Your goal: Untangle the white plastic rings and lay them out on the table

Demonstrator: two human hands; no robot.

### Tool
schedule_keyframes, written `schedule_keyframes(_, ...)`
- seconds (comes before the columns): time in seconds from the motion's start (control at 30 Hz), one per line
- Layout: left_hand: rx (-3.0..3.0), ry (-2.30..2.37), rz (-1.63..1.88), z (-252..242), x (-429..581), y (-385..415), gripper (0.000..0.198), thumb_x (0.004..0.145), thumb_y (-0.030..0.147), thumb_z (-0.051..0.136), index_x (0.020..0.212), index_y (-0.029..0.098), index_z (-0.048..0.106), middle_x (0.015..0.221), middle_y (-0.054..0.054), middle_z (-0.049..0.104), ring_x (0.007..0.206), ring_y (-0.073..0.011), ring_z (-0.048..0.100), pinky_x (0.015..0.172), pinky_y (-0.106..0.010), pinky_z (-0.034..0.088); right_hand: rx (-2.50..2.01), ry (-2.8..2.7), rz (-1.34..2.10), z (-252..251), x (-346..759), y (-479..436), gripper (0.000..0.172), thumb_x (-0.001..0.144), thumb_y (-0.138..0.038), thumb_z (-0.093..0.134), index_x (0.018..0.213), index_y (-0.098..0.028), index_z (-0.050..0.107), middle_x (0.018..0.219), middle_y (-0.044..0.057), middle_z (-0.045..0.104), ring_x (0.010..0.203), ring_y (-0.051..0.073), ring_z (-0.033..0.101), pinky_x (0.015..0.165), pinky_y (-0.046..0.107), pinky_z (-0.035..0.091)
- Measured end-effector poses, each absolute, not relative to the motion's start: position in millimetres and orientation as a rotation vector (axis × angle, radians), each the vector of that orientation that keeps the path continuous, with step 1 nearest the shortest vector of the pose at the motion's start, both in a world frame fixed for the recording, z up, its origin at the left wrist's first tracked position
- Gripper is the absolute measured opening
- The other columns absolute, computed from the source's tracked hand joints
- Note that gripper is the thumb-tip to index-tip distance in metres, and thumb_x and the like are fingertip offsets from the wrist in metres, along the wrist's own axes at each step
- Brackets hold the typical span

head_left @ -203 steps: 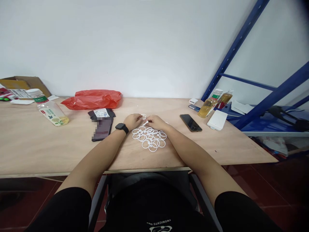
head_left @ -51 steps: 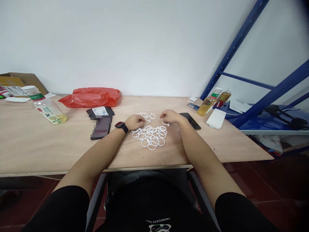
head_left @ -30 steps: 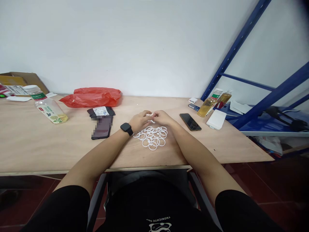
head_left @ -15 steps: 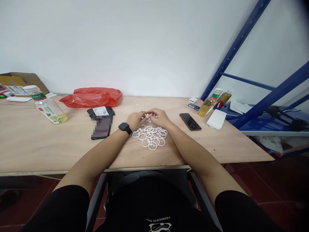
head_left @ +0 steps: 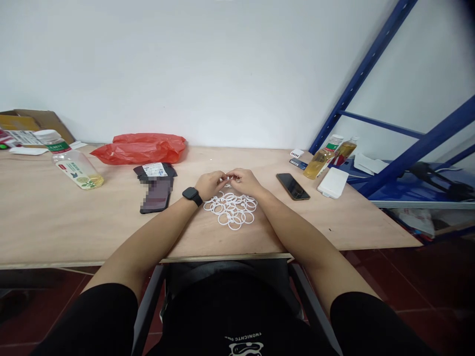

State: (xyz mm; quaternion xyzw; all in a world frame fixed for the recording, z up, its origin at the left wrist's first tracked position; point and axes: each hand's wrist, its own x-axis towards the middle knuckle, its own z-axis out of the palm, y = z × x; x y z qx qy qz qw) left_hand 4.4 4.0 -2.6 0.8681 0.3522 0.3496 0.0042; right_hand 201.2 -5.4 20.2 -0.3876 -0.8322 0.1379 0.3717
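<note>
My left hand (head_left: 211, 184), with a black watch on its wrist, and my right hand (head_left: 245, 182) meet at the fingertips just beyond a pile of white plastic rings (head_left: 232, 209). Both hands have their fingers bent inward and pinched together. Between the fingertips show bits of small white plastic pieces (head_left: 228, 184), mostly covered by the fingers, so their exact kind is hard to make out. The rings in the pile overlap one another, and several carry small clips or knobs.
Left of my hands lie a dark phone-like item (head_left: 157, 195), a black packet with a label (head_left: 155, 171), a red plastic bag (head_left: 143, 149) and a bottle (head_left: 74, 163). To the right are a phone (head_left: 293, 186), a white case (head_left: 333, 182), drink bottles (head_left: 319, 160) and a blue rack (head_left: 365, 69).
My fingertips have drawn closer together, covering more of the small white pieces between them. The ring pile has stayed in place.
</note>
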Motion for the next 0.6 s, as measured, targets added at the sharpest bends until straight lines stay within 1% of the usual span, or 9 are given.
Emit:
schedule_keyframes(0.2,2.765,1.007,1.08,-1.3,3.8,4.3,0.012,0.092,0.026,0.056,0.092,0.017,0.064,0.087,-0.005,0.069,0.075,-0.0146,0.064,0.071,-0.027,0.049,-1.025,-2.143,0.369,20.4,201.8,-5.3,0.028,0.074,-0.012,0.056,0.093,-0.019,0.076,0.09,0.004,0.073,0.08,0.015,0.064,0.078,0.025,0.047)
schedule_keyframes(0.33,2.762,1.015,1.065,-0.5,4.0,4.1,0.013,0.092,0.027,0.057,0.093,0.017,0.065,0.087,-0.006,0.069,0.075,-0.0146,0.064,0.071,-0.027,0.049,-1.056,-2.151,0.371,19.9,202.0,-4.9,0.026,0.074,-0.013,0.057,0.091,-0.019,0.075,0.089,0.004,0.073,0.08,0.015,0.064,0.076,0.024,0.047)
schedule_keyframes(0.6,2.773,0.99,1.035,2.8,6.9,0.5,0.014,0.091,0.025,0.056,0.097,0.018,0.068,0.089,-0.006,0.07,0.077,-0.0149,0.064,0.073,-0.026,0.049,-1.151,-2.17,0.264,21.7,199.9,-6.3,0.022,0.07,-0.016,0.058,0.085,-0.019,0.075,0.08,0.002,0.071,0.076,0.016,0.061,0.07,0.023,0.043)
